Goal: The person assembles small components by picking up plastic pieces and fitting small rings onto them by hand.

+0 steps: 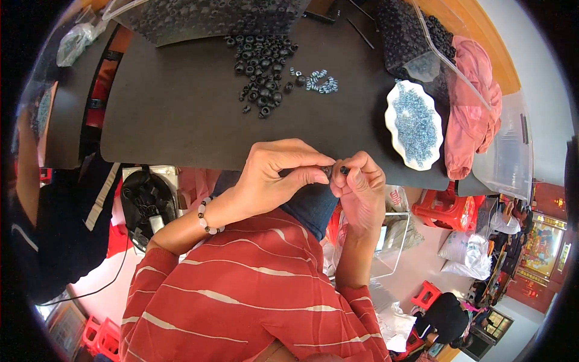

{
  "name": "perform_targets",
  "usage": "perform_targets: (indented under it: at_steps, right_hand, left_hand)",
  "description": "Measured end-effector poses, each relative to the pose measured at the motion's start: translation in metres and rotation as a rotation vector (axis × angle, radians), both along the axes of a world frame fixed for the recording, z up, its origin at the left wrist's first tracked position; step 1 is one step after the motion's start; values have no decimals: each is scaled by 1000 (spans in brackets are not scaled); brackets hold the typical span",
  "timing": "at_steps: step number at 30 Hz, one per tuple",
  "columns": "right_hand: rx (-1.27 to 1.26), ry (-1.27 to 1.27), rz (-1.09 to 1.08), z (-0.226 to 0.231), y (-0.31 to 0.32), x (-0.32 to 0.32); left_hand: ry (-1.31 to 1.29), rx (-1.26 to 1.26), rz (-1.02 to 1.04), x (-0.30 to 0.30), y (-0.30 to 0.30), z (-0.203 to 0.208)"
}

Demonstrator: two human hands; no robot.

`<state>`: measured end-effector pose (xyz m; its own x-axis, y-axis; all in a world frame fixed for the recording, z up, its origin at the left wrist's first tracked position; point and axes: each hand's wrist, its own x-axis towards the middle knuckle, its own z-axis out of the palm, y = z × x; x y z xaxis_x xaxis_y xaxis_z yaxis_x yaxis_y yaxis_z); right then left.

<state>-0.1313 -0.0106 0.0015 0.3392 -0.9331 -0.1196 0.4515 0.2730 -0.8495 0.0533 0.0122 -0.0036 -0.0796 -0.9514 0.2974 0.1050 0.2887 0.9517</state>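
My left hand [277, 176] and my right hand [362, 184] meet just off the front edge of the dark table. Between the right thumb and fingers sits a small black bead [344, 171]. The left thumb and forefinger pinch something small and dark, mostly covered by the fingertips. Beyond my hands a heap of black beads [263, 93] in mixed sizes lies loose on the table. Beside it is a little cluster of striped blue-and-white beads [321, 83]. To the right stands a white scalloped dish [392, 134] filled with tiny pale-blue beads [416, 123].
A clear bin of black beads [211, 21] stands at the far edge, and another clear bin [416, 42] at the far right. Pink cloth [473, 102] lies beside the dish. Another person's arm [28, 163] shows at the left. Red stools [443, 208] stand below.
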Motion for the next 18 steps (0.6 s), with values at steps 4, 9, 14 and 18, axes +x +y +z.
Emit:
perform_targets:
  at_steps: [4,9,14,18]
  right_hand:
    - [2,11,49,1,1,-2]
    - [11,29,54,4,3,0]
    - [20,149,61,7,6,1]
    - [8,93,81,5,6,-2]
  left_hand:
    - [-61,-82,14,2,-3,-1]
    - [-99,-94,2,2,0,0]
    - [-93,-64,5,2,3,0]
    - [-95,-66,6,1,4,-3]
